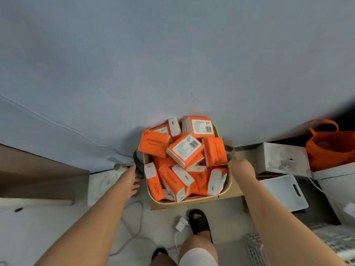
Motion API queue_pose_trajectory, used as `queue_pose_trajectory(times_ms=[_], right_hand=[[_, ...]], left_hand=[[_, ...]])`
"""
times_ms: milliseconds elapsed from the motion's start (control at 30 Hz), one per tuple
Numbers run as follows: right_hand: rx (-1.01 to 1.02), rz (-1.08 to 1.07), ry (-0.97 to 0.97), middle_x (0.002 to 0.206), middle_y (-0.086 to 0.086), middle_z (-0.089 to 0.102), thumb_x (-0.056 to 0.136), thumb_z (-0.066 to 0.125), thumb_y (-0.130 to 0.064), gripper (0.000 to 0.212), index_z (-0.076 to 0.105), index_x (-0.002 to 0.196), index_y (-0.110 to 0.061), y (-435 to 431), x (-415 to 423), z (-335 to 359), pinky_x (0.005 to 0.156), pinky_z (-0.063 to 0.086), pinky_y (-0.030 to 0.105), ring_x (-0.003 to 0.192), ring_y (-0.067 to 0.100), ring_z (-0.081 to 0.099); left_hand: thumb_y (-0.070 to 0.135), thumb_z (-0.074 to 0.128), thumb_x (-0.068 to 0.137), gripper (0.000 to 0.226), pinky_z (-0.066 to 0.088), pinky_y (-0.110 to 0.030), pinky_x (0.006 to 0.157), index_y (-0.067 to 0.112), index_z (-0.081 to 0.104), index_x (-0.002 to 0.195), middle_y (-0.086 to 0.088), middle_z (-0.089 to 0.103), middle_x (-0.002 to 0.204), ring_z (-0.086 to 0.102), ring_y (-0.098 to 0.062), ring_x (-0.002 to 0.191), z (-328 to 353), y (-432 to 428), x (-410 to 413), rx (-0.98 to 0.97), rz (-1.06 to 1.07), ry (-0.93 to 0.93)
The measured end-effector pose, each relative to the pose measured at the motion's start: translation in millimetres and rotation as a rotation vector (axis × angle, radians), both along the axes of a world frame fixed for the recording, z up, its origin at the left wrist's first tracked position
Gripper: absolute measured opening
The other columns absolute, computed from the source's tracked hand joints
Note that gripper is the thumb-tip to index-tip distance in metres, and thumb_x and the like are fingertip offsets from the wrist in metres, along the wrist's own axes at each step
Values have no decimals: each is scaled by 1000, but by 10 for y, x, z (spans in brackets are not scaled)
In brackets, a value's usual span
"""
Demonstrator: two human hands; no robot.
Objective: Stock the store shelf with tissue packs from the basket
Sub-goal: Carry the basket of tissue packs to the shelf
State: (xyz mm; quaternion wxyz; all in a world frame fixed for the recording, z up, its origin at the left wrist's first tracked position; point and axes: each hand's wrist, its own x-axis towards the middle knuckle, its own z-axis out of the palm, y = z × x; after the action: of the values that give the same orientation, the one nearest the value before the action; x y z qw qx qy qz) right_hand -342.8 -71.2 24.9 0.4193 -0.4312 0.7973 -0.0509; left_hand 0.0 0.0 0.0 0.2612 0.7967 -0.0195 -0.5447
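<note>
Left grip [132,177] loose-fingered beside the basket [150,192] of packs [184,148]; right grip [242,167] at its handle [230,149], hold unclear.

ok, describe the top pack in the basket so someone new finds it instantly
Find the tan basket against the blue wall. At the centre of its heap lies a tissue pack turned cornerwise, above the rest. Its white barcode label faces up; the only other label-up pack sits square at the back rim.
</note>
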Motion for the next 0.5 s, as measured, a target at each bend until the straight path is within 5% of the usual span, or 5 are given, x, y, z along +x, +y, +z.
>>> queue_pose_trajectory(times_ms=[133,233,367,500], right_hand=[[30,-376,-258,106,14,68,106,42,-46,45,66,98,-9,-280,13,-360,86,48,43,93,29,62],[15,-487,-345,104,12,70,101,52,-48,41,66,109,-11,-458,65,-588,78,48,40,88,27,64],[-145,-562,-364,101,8,72,95,63,-37,25,67,103,-14,-588,131,-786,90,57,47,92,27,69],[-363,-549,-351,97,1,69,88,73,-19,26,61,111,-19,-651,174,-783,82,61,44,88,20,69]], left_hand=[[40,58,102,25,52,-43,99,15,57,103,-17,67,104,65,-31,100,-185,-241,-18,-72,127,19],[23,56,104,22,53,-40,81,13,48,86,-14,59,83,59,-25,74,-263,-418,-70,-105,189,5],[20,59,104,22,53,-46,92,11,49,86,-14,58,84,60,-26,75,-279,-572,-73,-115,215,-49],[31,63,88,24,62,-47,72,15,69,105,-18,72,106,69,-35,96,-916,-743,416,-78,54,-165]])
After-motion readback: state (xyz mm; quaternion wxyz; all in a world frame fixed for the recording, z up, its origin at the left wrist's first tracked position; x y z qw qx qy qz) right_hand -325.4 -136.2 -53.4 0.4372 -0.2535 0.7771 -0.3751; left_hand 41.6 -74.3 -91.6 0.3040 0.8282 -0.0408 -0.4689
